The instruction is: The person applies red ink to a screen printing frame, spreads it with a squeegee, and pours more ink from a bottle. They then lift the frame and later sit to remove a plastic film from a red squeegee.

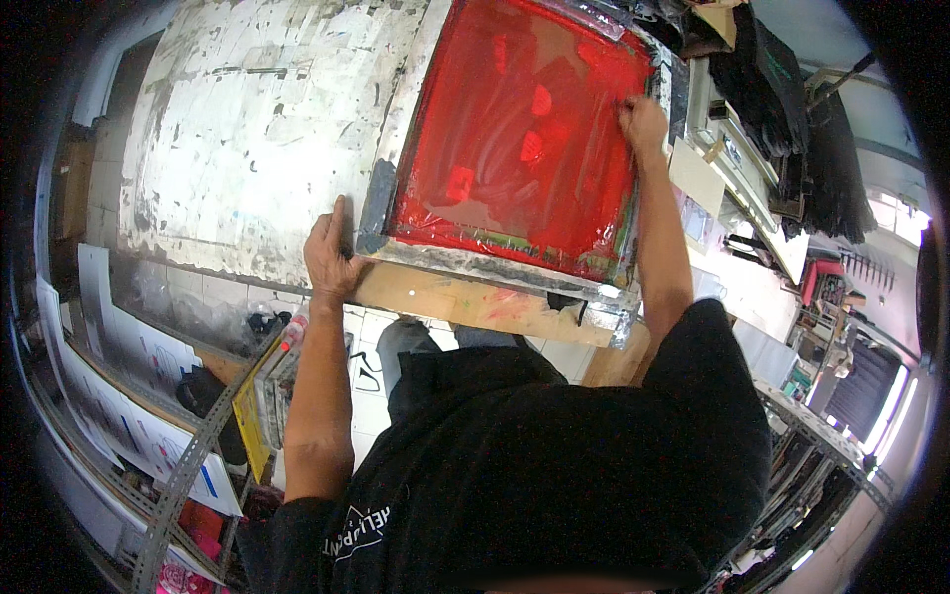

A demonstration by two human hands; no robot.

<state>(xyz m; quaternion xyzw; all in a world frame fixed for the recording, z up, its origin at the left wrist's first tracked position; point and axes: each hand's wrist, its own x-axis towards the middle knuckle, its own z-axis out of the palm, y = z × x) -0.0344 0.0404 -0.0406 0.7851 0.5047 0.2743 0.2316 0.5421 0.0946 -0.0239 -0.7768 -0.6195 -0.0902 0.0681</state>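
A screen printing frame (475, 261) lies in front of me, its mesh (465, 129) coated red with smeared streaks and a few brighter red patches. My left hand (333, 252) rests flat beside the frame's near left corner, on the edge of a white, paint-worn board (247, 129). Its index finger points away from me and the thumb reaches toward the frame. Over the right side of the red mesh is my right hand (645, 124), fingers curled together and pressed down. Whatever it may hold is hidden under the fingers.
A wooden strip (475, 302) runs below the frame's near edge. At lower left stand a slotted metal rack (183, 475) and flat panels (143, 396). Dark cloths (782, 109) hang at upper right, near shelves. White floor tiles (371, 406) show below.
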